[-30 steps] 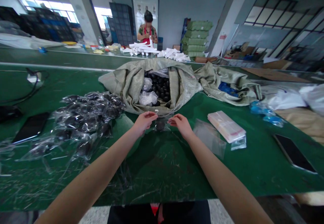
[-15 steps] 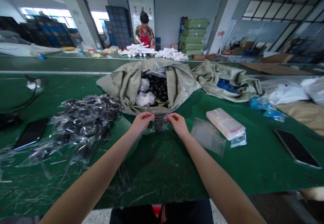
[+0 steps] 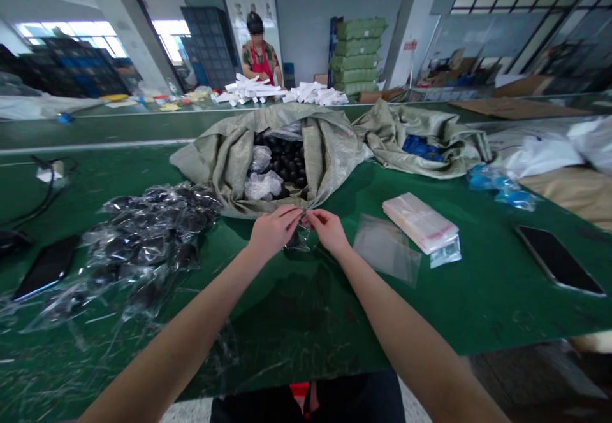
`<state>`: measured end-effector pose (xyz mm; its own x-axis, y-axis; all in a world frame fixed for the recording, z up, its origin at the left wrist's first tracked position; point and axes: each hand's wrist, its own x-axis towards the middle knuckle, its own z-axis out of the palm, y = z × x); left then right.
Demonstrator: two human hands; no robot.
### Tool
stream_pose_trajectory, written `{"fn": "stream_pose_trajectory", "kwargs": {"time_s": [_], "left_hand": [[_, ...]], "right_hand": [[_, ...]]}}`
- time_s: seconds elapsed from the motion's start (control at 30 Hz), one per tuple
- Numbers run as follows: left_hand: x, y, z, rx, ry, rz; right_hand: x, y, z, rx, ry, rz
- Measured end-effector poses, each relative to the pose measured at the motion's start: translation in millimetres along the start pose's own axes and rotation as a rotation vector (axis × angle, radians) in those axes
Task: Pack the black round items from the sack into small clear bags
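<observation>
My left hand [image 3: 272, 230] and my right hand [image 3: 327, 230] meet over the green table [image 3: 306, 321], both pinching the top of a small clear bag [image 3: 297, 239] with a black round piece inside. Just beyond them lies an open grey woven sack [image 3: 229, 155] full of black round pieces [image 3: 287, 158]. A heap of filled clear bags [image 3: 143, 232] lies to the left. To the right are one loose empty clear bag [image 3: 386, 254] and a stack of empty bags [image 3: 421, 225].
A second grey sack [image 3: 444, 139] with blue items lies at the back right. Phones rest at the right [image 3: 557, 260] and the left [image 3: 45, 267]. A cable [image 3: 38, 193] is at far left. Another person [image 3: 258, 53] works at a far table beside white boxes [image 3: 287, 95].
My two hands have come together from about a hand's width apart, closing the top of the small clear bag. The view has shifted slightly.
</observation>
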<state>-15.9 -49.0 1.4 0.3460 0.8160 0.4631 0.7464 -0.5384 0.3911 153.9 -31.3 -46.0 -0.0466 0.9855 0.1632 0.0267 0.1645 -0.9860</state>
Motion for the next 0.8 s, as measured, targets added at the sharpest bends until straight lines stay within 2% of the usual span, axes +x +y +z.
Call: {"fn": "stream_pose_trajectory", "kwargs": {"time_s": [0.1,0.27,0.43,0.57,0.67,0.8], "left_hand": [[8,6,7,0.084,-0.084,0.095],[17,2,14,0.189,-0.098,0.124],[22,3,9,0.173,-0.151,0.140],[28,6,3,0.291,-0.177,0.218],[30,8,1,0.403,-0.163,0.276],[28,4,3,0.473,-0.076,0.308]], "right_hand": [[-1,1,-2,-0.007,-0.036,-0.050],[-4,-2,-5,-0.167,-0.027,-0.149],[-7,-8,-9,-0.433,-0.027,-0.271],[-9,-12,-11,-0.533,-0.073,-0.316],[-9,-11,-9,-0.523,-0.052,-0.315],[-7,-9,-7,-0.444,-0.001,-0.326]]}}
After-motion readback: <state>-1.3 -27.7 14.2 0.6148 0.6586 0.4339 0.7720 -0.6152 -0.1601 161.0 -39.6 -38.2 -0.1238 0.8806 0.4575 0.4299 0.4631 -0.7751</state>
